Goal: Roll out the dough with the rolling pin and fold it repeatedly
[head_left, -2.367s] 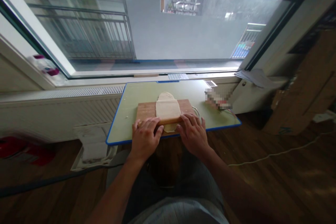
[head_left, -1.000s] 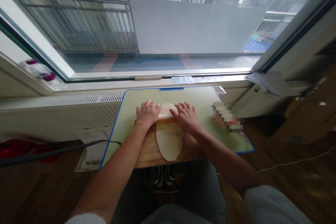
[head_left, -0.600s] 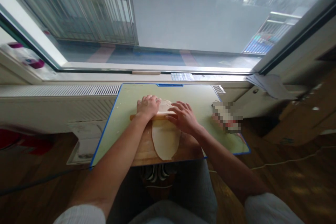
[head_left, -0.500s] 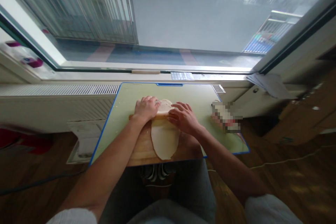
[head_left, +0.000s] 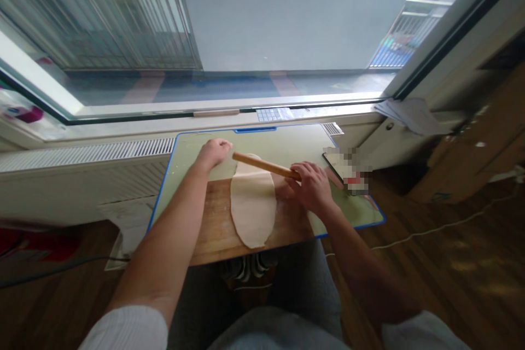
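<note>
My right hand (head_left: 312, 186) is wrapped around one end of a wooden rolling pin (head_left: 266, 165), which slants up to the left with its far end free. Beneath the pin, an oval sheet of rolled dough (head_left: 253, 208) lies lengthwise on a wooden board (head_left: 215, 224), its top edge partly covered by the pin. My left hand (head_left: 214, 153) is over the green mat (head_left: 192, 167), left of the dough's far end. Its fingers are pressed together in a pinch; whatever may be between them is too small to tell.
A blurred, phone-like flat object (head_left: 342, 169) lies at the mat's right side. Beyond the mat are a radiator (head_left: 90, 158) and a window sill (head_left: 164, 123) with a light stick (head_left: 216, 112) and a keypad-like item (head_left: 273, 114). Cardboard (head_left: 463, 158) stands at right.
My left hand has let go of the rolling pin and moved up and left. My right hand has drawn the pin right and tilted it, uncovering more dough. The view has shifted slightly.
</note>
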A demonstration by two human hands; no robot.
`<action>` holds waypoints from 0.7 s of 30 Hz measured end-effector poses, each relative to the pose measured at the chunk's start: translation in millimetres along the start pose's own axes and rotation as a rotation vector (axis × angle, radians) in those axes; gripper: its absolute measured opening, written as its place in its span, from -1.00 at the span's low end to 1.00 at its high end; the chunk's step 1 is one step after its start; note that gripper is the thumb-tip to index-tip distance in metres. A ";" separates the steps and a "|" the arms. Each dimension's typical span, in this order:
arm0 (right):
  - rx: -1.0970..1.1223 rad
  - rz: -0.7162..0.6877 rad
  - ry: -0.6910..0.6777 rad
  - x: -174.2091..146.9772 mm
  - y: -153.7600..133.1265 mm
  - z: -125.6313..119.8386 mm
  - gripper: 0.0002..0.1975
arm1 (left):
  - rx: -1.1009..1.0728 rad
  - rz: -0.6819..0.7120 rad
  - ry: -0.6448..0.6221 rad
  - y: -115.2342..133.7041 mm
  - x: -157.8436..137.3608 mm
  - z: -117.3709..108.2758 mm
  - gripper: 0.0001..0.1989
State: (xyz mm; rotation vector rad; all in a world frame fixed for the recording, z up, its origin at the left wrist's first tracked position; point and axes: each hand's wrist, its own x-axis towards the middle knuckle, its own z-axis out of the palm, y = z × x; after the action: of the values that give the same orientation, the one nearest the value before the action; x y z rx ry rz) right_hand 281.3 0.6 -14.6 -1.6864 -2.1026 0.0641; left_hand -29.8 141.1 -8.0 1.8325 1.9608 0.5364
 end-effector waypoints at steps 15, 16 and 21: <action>-0.017 0.314 0.011 -10.0 18.7 15.5 -0.74 | 0.022 0.004 -0.202 48.6 -9.7 22.0 -0.63; -0.016 0.316 0.009 -9.3 18.7 15.9 -0.74 | 0.007 0.012 -0.211 49.2 -9.2 20.5 -0.71; -0.053 0.351 -0.038 1.9 21.9 15.3 -0.71 | -0.138 0.112 -0.172 49.5 -12.8 5.7 -0.83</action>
State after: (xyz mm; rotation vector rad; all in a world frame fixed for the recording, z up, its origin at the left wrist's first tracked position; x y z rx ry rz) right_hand 295.5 11.5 -34.4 -2.0834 -1.8247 0.1496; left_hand 15.7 131.7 14.0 1.8439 1.6757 0.5163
